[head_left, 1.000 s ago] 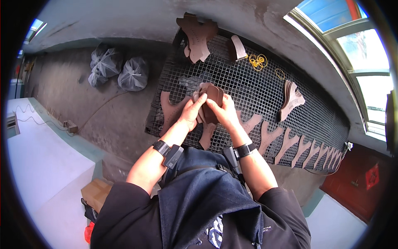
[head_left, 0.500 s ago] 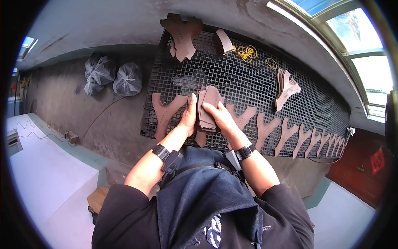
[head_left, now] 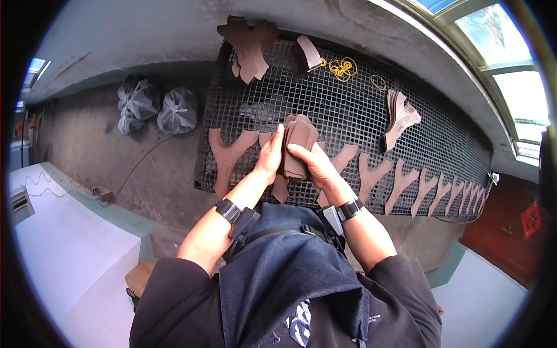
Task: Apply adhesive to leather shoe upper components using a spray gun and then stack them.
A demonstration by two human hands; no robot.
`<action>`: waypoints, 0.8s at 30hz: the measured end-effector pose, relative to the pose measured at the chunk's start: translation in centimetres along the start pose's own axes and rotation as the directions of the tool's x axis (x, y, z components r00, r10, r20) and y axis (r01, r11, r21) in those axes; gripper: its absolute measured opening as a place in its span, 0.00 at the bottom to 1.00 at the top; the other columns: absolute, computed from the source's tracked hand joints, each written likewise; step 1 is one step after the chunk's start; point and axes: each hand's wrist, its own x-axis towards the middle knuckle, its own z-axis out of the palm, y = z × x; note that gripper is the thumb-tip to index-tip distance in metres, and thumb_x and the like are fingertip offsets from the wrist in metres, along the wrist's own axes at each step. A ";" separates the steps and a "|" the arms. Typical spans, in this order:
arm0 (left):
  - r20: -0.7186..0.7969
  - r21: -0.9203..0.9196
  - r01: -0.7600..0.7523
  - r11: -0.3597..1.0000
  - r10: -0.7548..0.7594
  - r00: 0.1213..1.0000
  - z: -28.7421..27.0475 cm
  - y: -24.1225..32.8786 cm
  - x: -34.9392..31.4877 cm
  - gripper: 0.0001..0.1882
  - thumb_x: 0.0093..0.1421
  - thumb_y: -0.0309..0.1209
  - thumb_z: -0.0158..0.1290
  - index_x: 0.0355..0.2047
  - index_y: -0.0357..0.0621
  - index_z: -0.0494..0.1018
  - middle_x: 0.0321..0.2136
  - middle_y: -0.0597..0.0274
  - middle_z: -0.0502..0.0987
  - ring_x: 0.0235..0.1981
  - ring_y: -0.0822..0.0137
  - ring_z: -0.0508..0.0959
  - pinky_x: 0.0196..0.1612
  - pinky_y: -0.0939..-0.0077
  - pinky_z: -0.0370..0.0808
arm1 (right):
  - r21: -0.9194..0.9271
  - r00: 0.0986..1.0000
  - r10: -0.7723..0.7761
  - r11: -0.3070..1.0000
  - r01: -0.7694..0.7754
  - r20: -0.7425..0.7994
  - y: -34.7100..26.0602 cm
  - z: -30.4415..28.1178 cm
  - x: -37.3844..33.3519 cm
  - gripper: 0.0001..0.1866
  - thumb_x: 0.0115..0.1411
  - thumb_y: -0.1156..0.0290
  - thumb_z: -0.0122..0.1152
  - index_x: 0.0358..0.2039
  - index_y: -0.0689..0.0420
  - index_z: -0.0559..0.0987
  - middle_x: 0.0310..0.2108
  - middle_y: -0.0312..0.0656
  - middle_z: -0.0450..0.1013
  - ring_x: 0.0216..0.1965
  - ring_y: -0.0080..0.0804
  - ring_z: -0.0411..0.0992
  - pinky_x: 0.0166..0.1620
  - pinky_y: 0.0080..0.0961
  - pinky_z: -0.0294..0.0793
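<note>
**Both hands gripping a stack of brown cut-outs over the mesh rack**

The left hand and right hand are clasping a stack of brown cut pieces between them, fingers pressed together around its sides, just above the wire mesh rack. More Y-shaped brown pieces are lying in a row along the rack's near edge. Yellow rubber bands are sitting near its far edge.

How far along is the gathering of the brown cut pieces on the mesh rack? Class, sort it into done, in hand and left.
Done: stacks of brown pieces already sit on the wire mesh rack. In hand: the left hand and right hand squeeze a thick stack between them. Left: a row of single Y-shaped pieces lies along the rack's near edge, plus one at the left.
</note>
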 end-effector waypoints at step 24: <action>0.236 0.628 -0.605 0.489 0.621 0.747 -1.0 -1.4 1.5 0.10 0.66 0.30 0.54 0.41 0.35 0.72 0.42 0.55 0.76 0.43 0.62 0.78 0.48 0.69 0.74 | 0.418 0.988 0.025 0.908 0.041 -0.152 1.9 -2.2 0.8 0.24 0.61 0.59 0.66 0.53 0.59 0.74 0.43 0.39 0.77 0.43 0.28 0.77 0.49 0.30 0.78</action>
